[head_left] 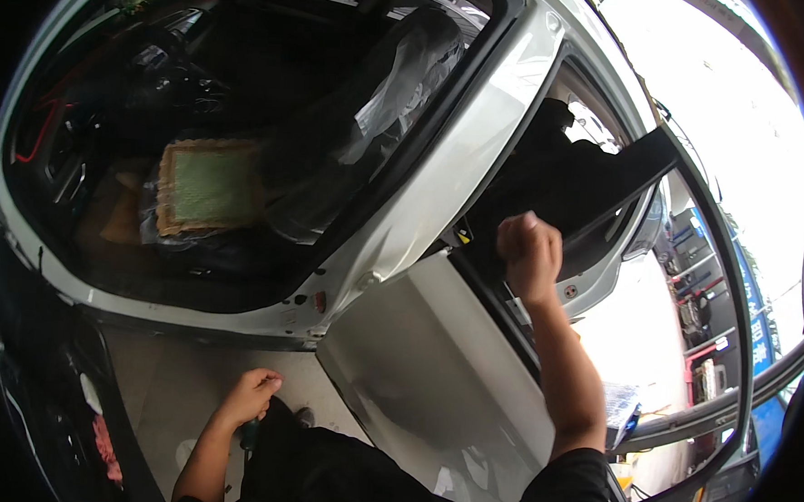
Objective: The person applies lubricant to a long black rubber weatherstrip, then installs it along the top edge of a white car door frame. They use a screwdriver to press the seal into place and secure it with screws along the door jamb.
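Note:
My left hand (251, 396) hangs low beside my leg, its fingers closed around a tool with a dark green handle (249, 436). Most of that tool is hidden by the hand. Raised in a fist, my right hand (531, 258) is over the top edge of the silver rear door (432, 362), in front of the dark rear cabin. What its fingers hold, if anything, does not show. The rear door stands swung out from the silver car body (422, 207), its window frame (737, 269) reaching toward the right.
At left the open front door (32, 377) shows its black inner side, with a pink cloth (105, 449) in it. A plastic-covered front seat (402, 78) and a pale green framed panel (210, 185) are inside the car. Workshop shelving (700, 294) shows beyond the rear door.

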Demonstrator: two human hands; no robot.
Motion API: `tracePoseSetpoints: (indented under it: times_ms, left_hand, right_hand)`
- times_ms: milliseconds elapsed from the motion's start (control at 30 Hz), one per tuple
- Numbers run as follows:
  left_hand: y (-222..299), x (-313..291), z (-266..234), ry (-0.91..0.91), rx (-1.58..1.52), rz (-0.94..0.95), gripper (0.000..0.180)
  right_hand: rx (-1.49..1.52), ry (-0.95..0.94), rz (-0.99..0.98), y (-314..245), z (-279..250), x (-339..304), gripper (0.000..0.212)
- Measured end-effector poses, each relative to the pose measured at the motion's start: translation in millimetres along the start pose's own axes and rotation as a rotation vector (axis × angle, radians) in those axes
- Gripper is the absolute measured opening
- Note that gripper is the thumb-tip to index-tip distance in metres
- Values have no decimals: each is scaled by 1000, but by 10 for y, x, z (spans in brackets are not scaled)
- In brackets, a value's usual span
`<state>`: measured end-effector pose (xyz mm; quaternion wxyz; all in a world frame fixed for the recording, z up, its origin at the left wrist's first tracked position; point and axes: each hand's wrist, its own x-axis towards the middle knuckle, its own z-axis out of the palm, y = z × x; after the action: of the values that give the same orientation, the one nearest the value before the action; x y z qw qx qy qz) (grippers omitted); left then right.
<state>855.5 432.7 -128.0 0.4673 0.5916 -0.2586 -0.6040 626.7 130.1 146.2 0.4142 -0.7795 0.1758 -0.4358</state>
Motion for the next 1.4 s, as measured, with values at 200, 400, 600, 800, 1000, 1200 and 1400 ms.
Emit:
tracePoseSetpoints:
  times_ms: [200, 400, 600, 800, 1000, 1200, 1400]
  left_hand:
    - [226, 599, -555, -95, 20, -103, 21]
    - [624, 1081, -994, -261, 178, -103, 20]
    - [852, 1392, -1124, -388, 245, -119, 21]
    - [866, 1567, -809, -549, 324, -176, 23]
    - [767, 1482, -259, -693, 422, -262, 24]
    - [1135, 1028, 795, -815, 293, -130, 16]
    - [908, -19, 2105, -533, -51, 342, 12]
  right_hand:
    - [-450, -187, 134, 306, 389, -91, 36]
    - [-585, -33, 196, 447, 357, 57, 50]
    - [-353, 293, 100, 321, 485, -31, 48]
    - [-154, 519, 138, 208, 641, -822, 50]
    - [-342, 716, 441, -234, 724, -1862, 48]
    - [-340, 341, 681, -191, 735, -2748, 20]
    - [55, -357, 697, 62, 955, -3330, 59]
